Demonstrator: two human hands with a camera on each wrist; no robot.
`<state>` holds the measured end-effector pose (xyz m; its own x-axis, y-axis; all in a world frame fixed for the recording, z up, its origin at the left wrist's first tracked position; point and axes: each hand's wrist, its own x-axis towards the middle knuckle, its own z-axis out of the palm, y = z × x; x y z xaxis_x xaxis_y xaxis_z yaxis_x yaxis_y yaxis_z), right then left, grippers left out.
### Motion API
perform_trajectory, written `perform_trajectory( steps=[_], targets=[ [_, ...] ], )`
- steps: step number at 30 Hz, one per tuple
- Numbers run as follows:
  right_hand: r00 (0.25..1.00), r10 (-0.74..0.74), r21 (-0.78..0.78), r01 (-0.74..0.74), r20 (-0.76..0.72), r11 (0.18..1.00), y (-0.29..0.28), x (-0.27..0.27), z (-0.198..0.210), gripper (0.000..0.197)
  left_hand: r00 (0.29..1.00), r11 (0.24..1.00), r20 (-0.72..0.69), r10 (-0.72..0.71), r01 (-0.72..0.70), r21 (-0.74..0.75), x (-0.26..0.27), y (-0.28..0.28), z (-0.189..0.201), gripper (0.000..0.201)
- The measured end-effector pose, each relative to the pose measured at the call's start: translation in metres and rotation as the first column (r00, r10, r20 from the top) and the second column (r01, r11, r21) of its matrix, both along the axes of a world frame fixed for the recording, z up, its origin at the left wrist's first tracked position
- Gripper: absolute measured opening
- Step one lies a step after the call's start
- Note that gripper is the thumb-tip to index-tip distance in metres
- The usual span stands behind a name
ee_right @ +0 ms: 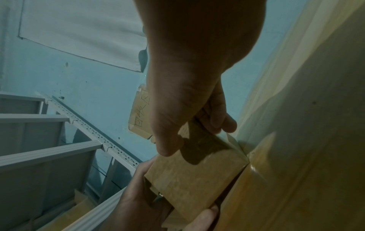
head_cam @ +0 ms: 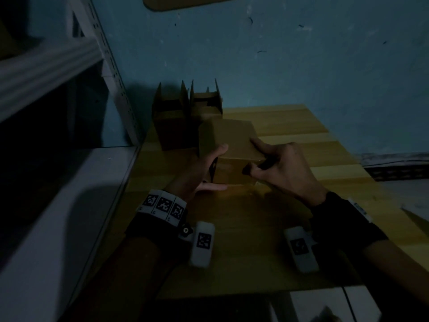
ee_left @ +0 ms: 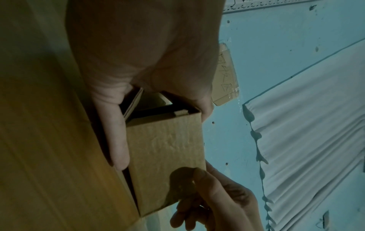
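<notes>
Cardboard box [head_cam: 228, 140] is gripped on the worktop [head_cam: 290, 126] from 9 o'clock by the left hand [head_cam: 197, 173] and from 3 o'clock by the right hand [head_cam: 285, 168], fingers [head_cam: 251, 169] curled round it.

All views dim; head view blackest at 8 o'clock. Shelf [head_cam: 46, 63] blurred, bowed. Right hand [ee_right: 193, 78] shadows the box [ee_right: 197, 176].

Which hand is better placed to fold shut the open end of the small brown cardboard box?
Probably the left. The left hand spans the open end of the small brown cardboard box, its loose flap beside the palm. The right hand pinches the opposite end, steadying it.
</notes>
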<state>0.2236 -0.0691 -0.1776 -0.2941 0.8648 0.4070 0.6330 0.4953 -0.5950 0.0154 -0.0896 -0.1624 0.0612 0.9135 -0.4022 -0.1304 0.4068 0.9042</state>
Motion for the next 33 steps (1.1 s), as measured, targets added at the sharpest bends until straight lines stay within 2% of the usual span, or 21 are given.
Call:
perform_trajectory(
  steps=[2, 8, 14, 18, 20, 23, 27, 31, 33],
  targets=[
    [1.0, -0.001, 0.0, 0.001, -0.012, 1.0, 0.0, 0.0, 0.0, 0.073, 1.0, 1.0, -0.002, -0.016, 0.016, 0.026, -0.001, -0.001, -0.002, 0.062],
    [0.999, -0.037, -0.002, 0.037, -0.036, 0.999, 0.0, -0.005, -0.001, 0.07, 1.0, 1.0, -0.005, -0.01, 0.011, 0.028, 0.001, 0.0, 0.002, 0.069],
    [0.997, -0.068, 0.043, 0.066, 0.024, 0.997, 0.0, -0.008, -0.001, 0.072, 1.0, 0.999, -0.007, -0.008, 0.009, 0.042, 0.0, 0.003, -0.004, 0.068],
    [0.995, -0.063, 0.038, 0.06, 0.073, 0.997, -0.002, -0.008, 0.002, 0.075, 0.999, 0.999, -0.004, 0.043, -0.043, -0.029, 0.002, 0.005, -0.002, 0.087],
    [0.995, -0.036, 0.031, 0.034, 0.091, 0.999, -0.001, -0.007, 0.003, 0.078, 0.998, 0.997, -0.009, 0.061, -0.062, -0.043, 0.002, 0.006, -0.002, 0.09],
    [0.989, -0.018, 0.057, 0.01, 0.145, 0.998, 0.002, -0.004, 0.004, 0.087, 0.999, 0.999, -0.004, 0.038, -0.038, -0.033, 0.002, 0.005, -0.001, 0.086],
    [0.981, -0.025, 0.072, 0.012, 0.194, 0.997, 0.002, -0.003, 0.005, 0.086, 1.0, 1.0, -0.004, 0.001, -0.001, -0.012, 0.0, 0.004, -0.001, 0.104],
    [0.978, 0.045, 0.055, -0.057, 0.203, 0.997, 0.003, 0.003, 0.008, 0.078, 1.0, 1.0, 0.004, 0.024, -0.024, 0.002, 0.0, 0.003, -0.002, 0.087],
    [0.978, 0.072, 0.028, -0.079, 0.198, 0.997, 0.004, 0.006, 0.009, 0.076, 0.999, 0.999, -0.005, 0.045, -0.045, -0.026, 0.001, 0.004, -0.001, 0.089]
  ],
)
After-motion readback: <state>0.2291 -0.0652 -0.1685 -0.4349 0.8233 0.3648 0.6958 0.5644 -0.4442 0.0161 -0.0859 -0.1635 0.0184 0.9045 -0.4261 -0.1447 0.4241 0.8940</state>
